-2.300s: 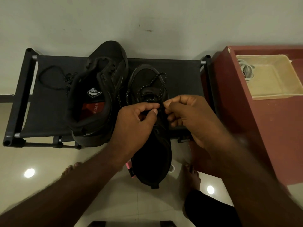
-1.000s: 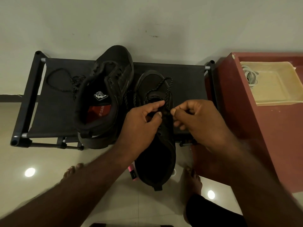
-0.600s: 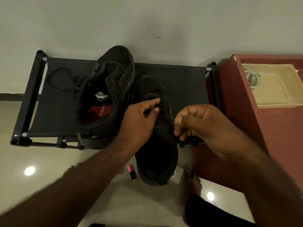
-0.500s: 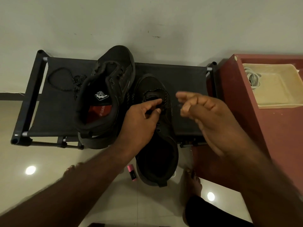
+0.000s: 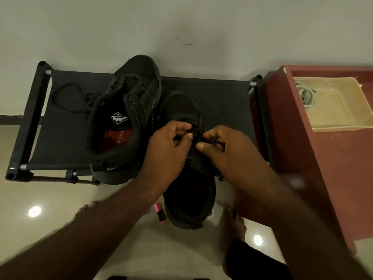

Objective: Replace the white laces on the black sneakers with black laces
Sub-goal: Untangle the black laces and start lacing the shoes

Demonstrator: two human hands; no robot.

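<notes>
Two black sneakers stand on a black fabric rack (image 5: pixel 222 98). The left sneaker (image 5: pixel 123 122) shows a red insole and has no lace in its eyelets. A loose black lace (image 5: pixel 68 100) lies beside it. The right sneaker (image 5: pixel 187 178) hangs over the rack's front edge, heel toward me. My left hand (image 5: pixel 167 154) pinches its speckled black lace (image 5: pixel 196 127) near the lower eyelets. My right hand (image 5: pixel 226 150) pinches the same lace just to the right. Both hands cover the middle eyelets.
A red-brown cabinet (image 5: pixel 314 158) stands to the right, bearing a cream tray (image 5: pixel 339 110) with a coil of white laces (image 5: pixel 305 96). A small pink object (image 5: pixel 160 214) lies on the tiled floor by my bare feet (image 5: pixel 235 221). A pale wall rises behind the rack.
My right hand lifted away from the shoe with spread fingers, then came back and pinched the lace again beside my left hand. The lace loop above the toe was drawn tight.
</notes>
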